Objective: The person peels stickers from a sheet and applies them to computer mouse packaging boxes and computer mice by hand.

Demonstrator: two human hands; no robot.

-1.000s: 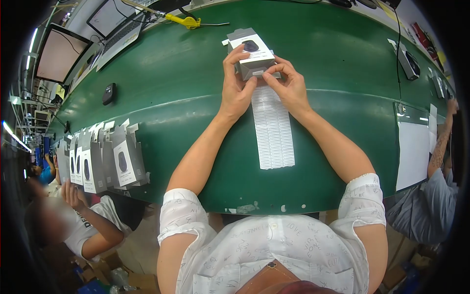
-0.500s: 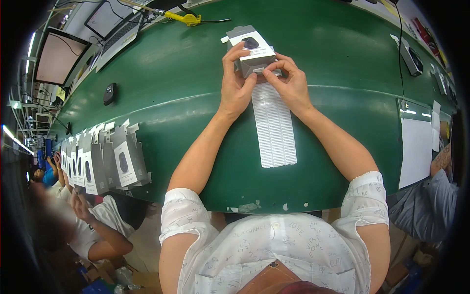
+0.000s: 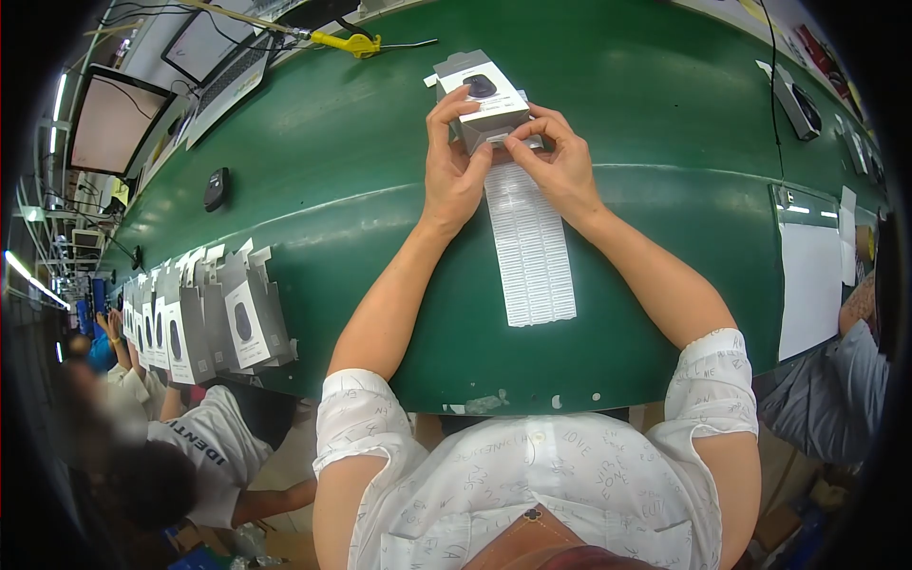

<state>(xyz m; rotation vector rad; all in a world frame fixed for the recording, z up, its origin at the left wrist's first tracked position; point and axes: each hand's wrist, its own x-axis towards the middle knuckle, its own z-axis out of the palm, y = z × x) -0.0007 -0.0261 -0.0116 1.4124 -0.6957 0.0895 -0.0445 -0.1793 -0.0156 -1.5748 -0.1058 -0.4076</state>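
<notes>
A grey and white box (image 3: 498, 100) with a dark mouse pictured on it lies at the top middle, its end facing me. My left hand (image 3: 454, 161) grips its left side, fingers on the top face and thumb at the near end. With thumb and forefinger pinched at a small white label on that end, my right hand (image 3: 555, 160) touches the box's right side. Below both hands a long white sheet of small labels (image 3: 534, 252) lies on the green table (image 3: 655, 247), its far end under the hands.
Several similar boxes (image 3: 249, 321) stand upright at the left edge. A black mouse (image 3: 217, 189), a yellow air gun (image 3: 359, 44) and a laptop (image 3: 228, 90) lie beyond. At right are a clipboard with paper (image 3: 807, 285) and another box (image 3: 796, 106). Co-workers sit on both sides.
Both my hands and the box hold nearly the same pose. The co-worker at the left has bent forward and lowered an arm. The view has shifted slightly.
</notes>
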